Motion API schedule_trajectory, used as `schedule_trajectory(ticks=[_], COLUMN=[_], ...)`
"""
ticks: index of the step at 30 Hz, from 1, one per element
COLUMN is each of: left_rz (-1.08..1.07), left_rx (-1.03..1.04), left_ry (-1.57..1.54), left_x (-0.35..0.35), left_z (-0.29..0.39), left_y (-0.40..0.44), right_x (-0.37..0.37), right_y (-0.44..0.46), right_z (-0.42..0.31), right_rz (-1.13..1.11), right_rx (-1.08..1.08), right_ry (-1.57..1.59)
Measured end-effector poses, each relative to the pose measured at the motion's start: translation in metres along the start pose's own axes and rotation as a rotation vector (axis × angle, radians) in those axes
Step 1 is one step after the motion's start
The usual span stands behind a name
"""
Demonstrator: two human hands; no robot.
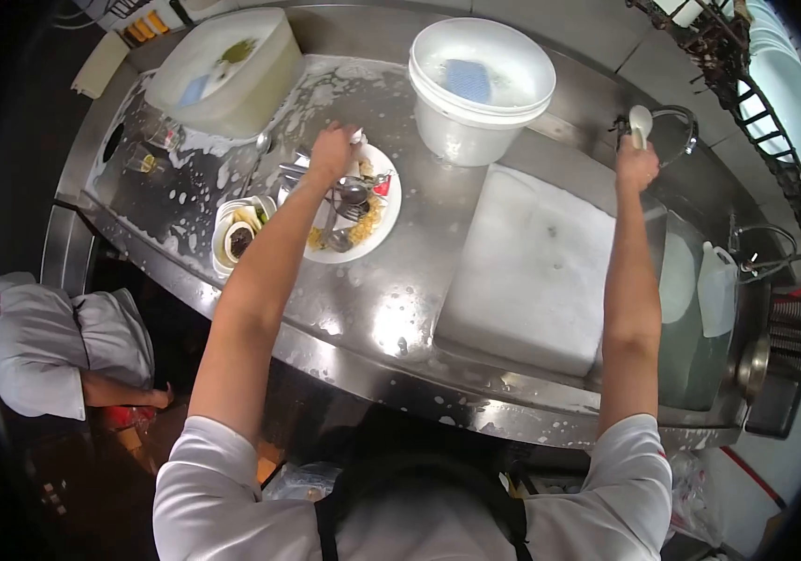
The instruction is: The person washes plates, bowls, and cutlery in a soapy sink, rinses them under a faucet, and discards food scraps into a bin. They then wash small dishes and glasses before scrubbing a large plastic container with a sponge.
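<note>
My right hand (637,168) is raised at the back right, closed round a white spoon (641,123) beside the tap. My left hand (333,151) reaches over the upper edge of a white plate (388,178). Its fingers look closed near a small white scrap (358,137); what they grip is unclear. On the plate lie several metal spoons and forks (352,194), yellow food remains (363,227) and a red scrap (382,184). My left forearm covers part of the plate. Left of it stands a small dish (223,245) with food scraps and a dark sauce cup (239,241).
A white bucket (461,131) and a plastic tub (265,84) hold soapy water and blue cloths. A foam-filled sink (531,271) and a water-filled basin (690,374) lie right. Glasses (143,161) sit left. A dish rack (774,131) overhangs; another person (45,346) bends at left.
</note>
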State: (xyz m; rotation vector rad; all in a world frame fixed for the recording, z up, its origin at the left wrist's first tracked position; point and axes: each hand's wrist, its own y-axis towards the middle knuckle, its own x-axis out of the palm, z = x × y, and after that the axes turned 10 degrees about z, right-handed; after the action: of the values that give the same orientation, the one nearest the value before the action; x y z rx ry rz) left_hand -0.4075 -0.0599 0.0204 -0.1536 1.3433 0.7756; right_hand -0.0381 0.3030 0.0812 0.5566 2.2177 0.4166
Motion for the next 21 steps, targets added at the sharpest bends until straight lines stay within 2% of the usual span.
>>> schedule_trajectory(ticks=[2,5,7,8,9,12,13,16,19,21], left_rz=[0.143,0.229,0.221,0.225,0.202,0.124,0.119,0.22,0.339,0.232], left_rx=[-0.046,-0.176,-0.318,-0.389,-0.463,-0.472,-0.465,-0.344,-0.425,-0.437], left_ry=[-0.129,-0.283,-0.58,-0.729,-0.811,-0.856,-0.773,-0.619,-0.642,-0.263], left_x=[0.004,-0.033,-0.041,-0.046,-0.06,-0.067,-0.064,-0.086,-0.086,-0.097], left_z=[-0.007,0.003,-0.011,-0.018,-0.013,-0.009,-0.009,0.003,-0.038,-0.082], left_y=[-0.005,-0.01,-0.012,-0.011,-0.014,-0.019,-0.018,-0.012,-0.003,0.0], right_x=[0.019,0.076,0.037,0.029,0.027,0.03,0.037,-0.021,-0.027,-0.027], right_y=[0.011,0.05,0.029,0.017,0.006,-0.037,-0.043,-0.083,-0.107,-0.123], right_z=[0.031,0.121,0.106,0.105,0.108,0.149,0.163,0.111,0.152,0.164], right_rz=[0.196,-0.217,-0.287,-0.228,-0.175,-0.318,-0.415,-0.341,-0.471,-0.357], right_rx=[-0.147,0.69,0.593,0.633,0.672,0.74,0.802,1.071,1.042,1.086], right_ry=[-0.042,0.734,0.776,0.877,0.976,1.131,1.201,1.248,1.244,1.148])
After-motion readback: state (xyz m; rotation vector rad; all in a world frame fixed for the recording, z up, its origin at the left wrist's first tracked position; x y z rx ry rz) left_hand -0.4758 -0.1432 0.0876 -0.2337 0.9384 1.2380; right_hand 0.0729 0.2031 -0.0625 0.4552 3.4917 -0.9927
